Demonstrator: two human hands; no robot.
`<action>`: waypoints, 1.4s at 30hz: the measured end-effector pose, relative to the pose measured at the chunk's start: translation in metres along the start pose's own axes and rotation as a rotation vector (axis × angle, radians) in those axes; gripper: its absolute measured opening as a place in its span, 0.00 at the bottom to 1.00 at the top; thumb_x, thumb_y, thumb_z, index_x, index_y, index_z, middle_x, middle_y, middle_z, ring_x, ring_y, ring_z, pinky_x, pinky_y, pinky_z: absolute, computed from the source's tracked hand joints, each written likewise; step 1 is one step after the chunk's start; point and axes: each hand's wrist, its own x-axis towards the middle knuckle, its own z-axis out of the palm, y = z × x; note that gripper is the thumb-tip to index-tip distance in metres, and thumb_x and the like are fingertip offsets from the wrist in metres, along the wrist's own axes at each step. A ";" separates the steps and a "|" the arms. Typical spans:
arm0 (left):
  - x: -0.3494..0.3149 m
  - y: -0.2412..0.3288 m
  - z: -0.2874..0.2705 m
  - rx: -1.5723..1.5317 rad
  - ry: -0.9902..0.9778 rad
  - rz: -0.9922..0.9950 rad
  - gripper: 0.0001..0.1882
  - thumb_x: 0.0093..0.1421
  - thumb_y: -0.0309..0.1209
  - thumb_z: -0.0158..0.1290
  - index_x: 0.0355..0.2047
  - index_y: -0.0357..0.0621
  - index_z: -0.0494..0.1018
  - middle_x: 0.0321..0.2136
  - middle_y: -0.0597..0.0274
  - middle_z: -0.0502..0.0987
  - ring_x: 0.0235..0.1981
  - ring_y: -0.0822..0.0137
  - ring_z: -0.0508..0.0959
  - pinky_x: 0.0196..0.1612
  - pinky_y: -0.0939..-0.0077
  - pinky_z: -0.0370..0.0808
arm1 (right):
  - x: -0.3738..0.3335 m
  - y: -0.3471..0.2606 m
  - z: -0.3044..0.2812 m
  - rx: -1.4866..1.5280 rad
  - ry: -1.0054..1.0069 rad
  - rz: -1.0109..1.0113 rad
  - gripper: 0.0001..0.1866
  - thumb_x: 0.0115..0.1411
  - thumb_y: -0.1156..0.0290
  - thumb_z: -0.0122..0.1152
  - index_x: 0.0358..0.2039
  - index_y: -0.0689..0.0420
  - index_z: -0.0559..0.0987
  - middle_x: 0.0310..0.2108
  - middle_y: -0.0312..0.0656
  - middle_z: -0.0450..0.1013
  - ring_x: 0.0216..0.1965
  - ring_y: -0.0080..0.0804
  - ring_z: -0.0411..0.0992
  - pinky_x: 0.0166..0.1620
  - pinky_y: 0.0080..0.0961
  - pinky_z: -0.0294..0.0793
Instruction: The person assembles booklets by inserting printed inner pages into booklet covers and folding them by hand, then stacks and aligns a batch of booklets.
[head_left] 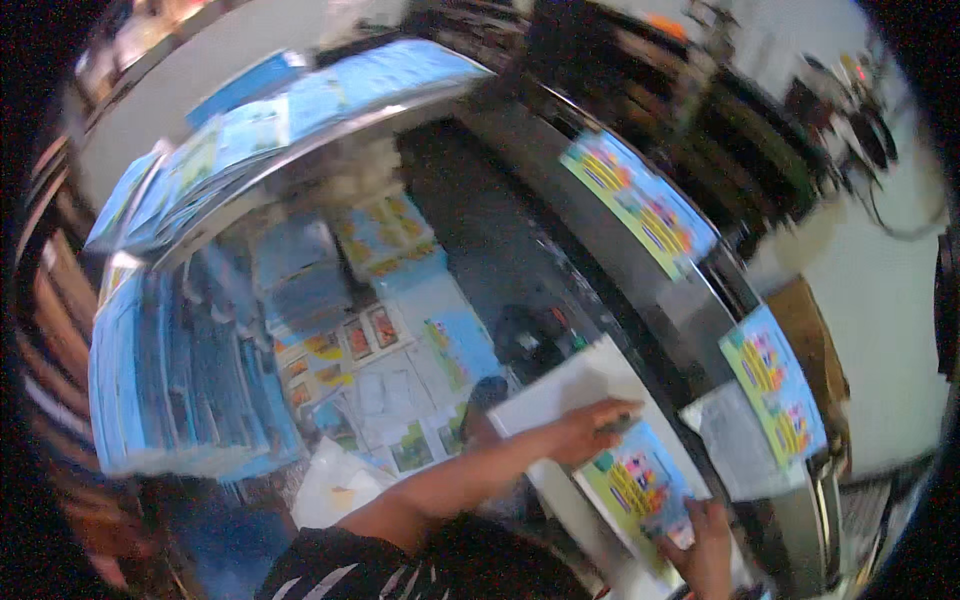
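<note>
A colourful printed sheet point(632, 478), blue and green with yellow lettering, lies on a white board point(590, 375) in front of me at the lower right. My left hand point(585, 430) reaches across to the sheet's far end, its fingers closed round a small dark item that is too blurred to name. At the sheet's near right corner is my right hand point(700, 540), thumb and fingers bent together on the edge. Motion smears the fingertips, and a pale bit shows between them.
Two similar printed sheets point(640, 205) point(775, 385) rest along a dark ledge on the right, beside a grey-white sheet point(745, 440). Tall stacks of blue sheets point(180, 370) stand at left; more lie on a raised shelf point(300, 150). Loose prints point(385, 395) cover the tabletop between.
</note>
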 end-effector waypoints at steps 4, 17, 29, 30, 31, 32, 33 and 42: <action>0.002 0.004 -0.010 -0.116 -0.006 -0.105 0.31 0.67 0.35 0.48 0.67 0.40 0.56 0.65 0.49 0.60 0.67 0.55 0.59 0.68 0.63 0.56 | 0.000 -0.011 0.022 -0.116 -0.117 0.009 0.47 0.38 0.50 0.78 0.56 0.62 0.72 0.54 0.55 0.67 0.55 0.55 0.66 0.58 0.42 0.68; 0.007 0.021 -0.020 -0.439 0.059 -0.098 0.41 0.63 0.50 0.50 0.68 0.38 0.54 0.62 0.51 0.63 0.62 0.58 0.65 0.64 0.63 0.59 | -0.006 -0.017 -0.031 0.154 -0.029 -0.020 0.21 0.50 0.69 0.66 0.47 0.56 0.79 0.38 0.47 0.76 0.42 0.47 0.75 0.47 0.40 0.77; 0.008 0.031 -0.022 -0.157 0.030 -0.049 0.41 0.57 0.36 0.62 0.66 0.37 0.57 0.62 0.43 0.63 0.64 0.50 0.64 0.65 0.63 0.60 | 0.112 0.087 -0.154 -0.491 0.889 0.041 0.24 0.53 0.79 0.59 0.53 0.52 0.77 0.47 0.47 0.74 0.48 0.47 0.73 0.50 0.39 0.74; 0.007 0.032 -0.024 -0.062 0.003 -0.029 0.41 0.57 0.38 0.62 0.66 0.37 0.57 0.62 0.42 0.63 0.63 0.49 0.64 0.66 0.62 0.60 | 0.124 0.097 -0.143 -0.551 0.833 0.043 0.24 0.53 0.79 0.59 0.53 0.51 0.77 0.48 0.48 0.73 0.48 0.48 0.72 0.51 0.40 0.74; 0.006 0.036 -0.025 0.034 -0.023 -0.015 0.41 0.57 0.40 0.62 0.66 0.37 0.57 0.61 0.40 0.63 0.63 0.47 0.64 0.66 0.61 0.59 | 0.135 0.104 -0.129 -0.609 0.778 0.042 0.24 0.53 0.79 0.59 0.53 0.51 0.77 0.49 0.48 0.72 0.49 0.49 0.72 0.51 0.41 0.73; 0.004 0.037 -0.026 0.060 0.010 -0.037 0.41 0.57 0.40 0.62 0.66 0.37 0.57 0.61 0.40 0.63 0.63 0.47 0.64 0.66 0.61 0.59 | 0.146 0.107 -0.112 -0.522 0.660 0.039 0.25 0.52 0.78 0.60 0.53 0.51 0.77 0.50 0.50 0.72 0.50 0.51 0.71 0.52 0.43 0.73; 0.003 0.037 -0.027 0.049 -0.007 -0.037 0.43 0.56 0.42 0.62 0.66 0.38 0.57 0.62 0.41 0.63 0.64 0.46 0.63 0.66 0.59 0.59 | 0.152 0.113 -0.093 -0.489 0.600 0.005 0.25 0.52 0.78 0.60 0.53 0.51 0.77 0.50 0.50 0.72 0.50 0.52 0.71 0.52 0.44 0.73; 0.000 0.030 -0.024 0.049 0.020 0.019 0.45 0.56 0.47 0.63 0.66 0.39 0.56 0.62 0.45 0.63 0.63 0.48 0.64 0.66 0.59 0.60 | 0.071 0.054 -0.017 0.048 0.137 0.042 0.24 0.46 0.78 0.67 0.46 0.63 0.76 0.38 0.54 0.72 0.42 0.56 0.71 0.47 0.42 0.71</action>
